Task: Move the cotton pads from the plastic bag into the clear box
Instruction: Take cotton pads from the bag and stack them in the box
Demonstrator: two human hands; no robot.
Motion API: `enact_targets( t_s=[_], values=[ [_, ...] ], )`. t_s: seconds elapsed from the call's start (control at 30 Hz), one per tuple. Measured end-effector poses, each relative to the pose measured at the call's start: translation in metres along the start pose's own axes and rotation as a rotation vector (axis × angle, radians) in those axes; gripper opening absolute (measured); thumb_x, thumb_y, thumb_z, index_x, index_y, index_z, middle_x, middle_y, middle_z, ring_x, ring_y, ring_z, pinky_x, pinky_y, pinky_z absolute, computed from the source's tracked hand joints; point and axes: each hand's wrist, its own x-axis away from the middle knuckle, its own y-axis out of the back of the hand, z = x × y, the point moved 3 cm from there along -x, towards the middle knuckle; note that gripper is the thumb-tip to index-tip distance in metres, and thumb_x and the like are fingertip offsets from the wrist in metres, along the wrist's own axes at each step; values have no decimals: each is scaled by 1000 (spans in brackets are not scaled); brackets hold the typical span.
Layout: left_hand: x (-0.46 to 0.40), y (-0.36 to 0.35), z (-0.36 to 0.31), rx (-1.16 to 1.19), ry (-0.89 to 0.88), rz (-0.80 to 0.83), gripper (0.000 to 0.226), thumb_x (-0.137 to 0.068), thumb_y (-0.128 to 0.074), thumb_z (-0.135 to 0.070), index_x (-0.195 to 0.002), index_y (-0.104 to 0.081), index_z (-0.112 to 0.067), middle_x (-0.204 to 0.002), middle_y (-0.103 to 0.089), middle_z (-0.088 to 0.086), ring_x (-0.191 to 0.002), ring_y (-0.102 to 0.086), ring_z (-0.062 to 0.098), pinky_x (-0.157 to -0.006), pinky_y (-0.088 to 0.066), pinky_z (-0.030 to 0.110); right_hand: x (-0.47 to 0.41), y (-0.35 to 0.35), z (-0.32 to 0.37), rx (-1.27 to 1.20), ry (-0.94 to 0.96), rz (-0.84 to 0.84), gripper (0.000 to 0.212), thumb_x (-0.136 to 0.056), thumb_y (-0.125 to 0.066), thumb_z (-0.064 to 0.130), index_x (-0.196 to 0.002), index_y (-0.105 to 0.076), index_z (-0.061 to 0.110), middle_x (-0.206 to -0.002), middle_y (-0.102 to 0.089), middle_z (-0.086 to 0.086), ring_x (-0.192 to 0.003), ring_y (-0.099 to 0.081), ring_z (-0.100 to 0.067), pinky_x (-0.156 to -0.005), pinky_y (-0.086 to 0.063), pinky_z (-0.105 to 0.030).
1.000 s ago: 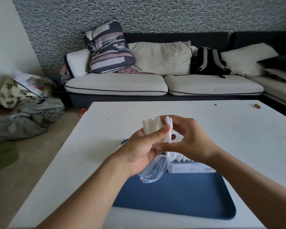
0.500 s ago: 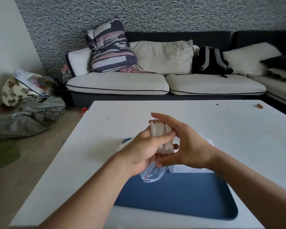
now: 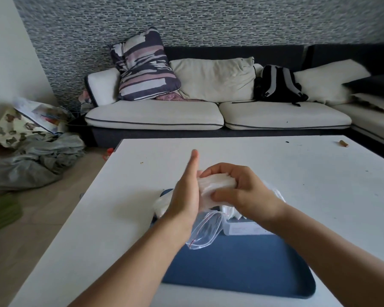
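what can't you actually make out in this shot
- Clear box, head view: mostly hidden behind the right hand and the plastic bag; how full it is cannot be told.
- Cotton pads: count unreadable, both hands cover the stack.
- Left hand: its grip is hidden, only the back shows.
- Box label: too small to read.
- Small brown object at the table's far right: too small to identify.

I see a white table (image 3: pixel 297 173) carrying a dark blue tray (image 3: pixel 242 269) near its front edge. A clear box (image 3: pixel 242 228) stands on the tray's far part. A small brown object (image 3: pixel 343 143) lies at the table's far right corner; I cannot identify it. Dark specks (image 3: pixel 286 142) mark the surface nearby.
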Motion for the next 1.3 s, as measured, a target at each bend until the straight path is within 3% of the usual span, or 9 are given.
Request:
enact_targets(
  t_s=[0.07, 0.2, 0.47, 0.6, 0.73, 0.87, 1.03, 1.13, 1.3],
  values=[
    [2, -2, 2, 207, -5, -124, 66, -86, -53, -71, -110, -69, -11, -100, -77, 14, -88, -75, 29, -82, -61, 45, 2, -10, 2, 6, 3, -61, 46, -63, -61, -1, -108, -67, 3, -90, -74, -9, -78, -70, -15, -66, -56, -25],
    [10, -15, 1, 381, 71, -35, 41, -97, -53, -50, -89, -73, -16, -75, -74, 4, -67, -73, 19, -60, -53, 28, 8, -26, 5, 69, 56, -118, 62, -72, -61, -5, -129, -56, 19, -112, -72, 2, -94, -71, -8, -75, -58, -24],
    [10, -12, 2, 341, 266, -21, 29, -99, -55, -34, -98, -76, -13, -83, -77, 9, -67, -75, 22, -58, -57, 29, 6, -17, 4, 531, 118, -211, 85, -70, -82, 16, -142, -40, 33, -100, -70, 9, -88, -66, -5, -80, -51, -18],
    [16, -16, -2, 140, 251, 85, 32, -91, -64, -48, -102, -78, -21, -92, -78, 8, -80, -76, 26, -74, -60, 43, 4, -8, 0, 413, 40, -225, 87, -64, -91, 15, -135, -45, 35, -88, -70, 5, -74, -67, -3, -71, -51, -13],
    [16, -17, -2, 146, 286, 168, 47, -96, -53, -54, -108, -74, -13, -85, -76, 9, -71, -74, 26, -65, -61, 38, 5, -3, -5, 317, -61, -154, 91, -68, -92, 14, -141, -41, 34, -101, -71, -6, -87, -70, -12, -81, -59, -29],
    [9, -14, 7, 90, 306, 136, 35, -103, -49, -31, -110, -72, -6, -90, -76, 14, -75, -75, 25, -66, -63, 37, 10, 6, -6, 203, -216, -36, 72, -83, -80, 12, -142, -41, 29, -101, -69, -2, -85, -70, -3, -74, -58, -23],
    [-5, -24, 12, 119, 264, 150, 32, -102, -52, -30, -114, -71, -7, -97, -72, 17, -87, -71, 30, -72, -64, 38, 17, 37, -10, 26, -296, -86, 44, -87, -75, 11, -129, -61, 10, -109, -75, -16, -105, -72, -31, -93, -59, -44],
    [-14, -34, 16, -161, 203, 126, 48, -99, -47, -56, -111, -67, -13, -97, -71, 13, -84, -69, 30, -71, -64, 42, 19, 60, -12, -46, -400, -174, 30, -88, -75, 14, -115, -70, 2, -109, -75, -18, -96, -74, -27, -80, -63, -36],
    [-33, -37, 27, -1250, -476, 44, 57, -91, -54, -62, -132, -55, -22, -130, -59, -6, -116, -58, 20, -96, -48, 35, 31, 130, -37, 188, -688, -472, 32, -74, -87, 7, -96, -71, -9, -94, -73, -22, -76, -73, -29, -69, -64, -37]
  ],
)
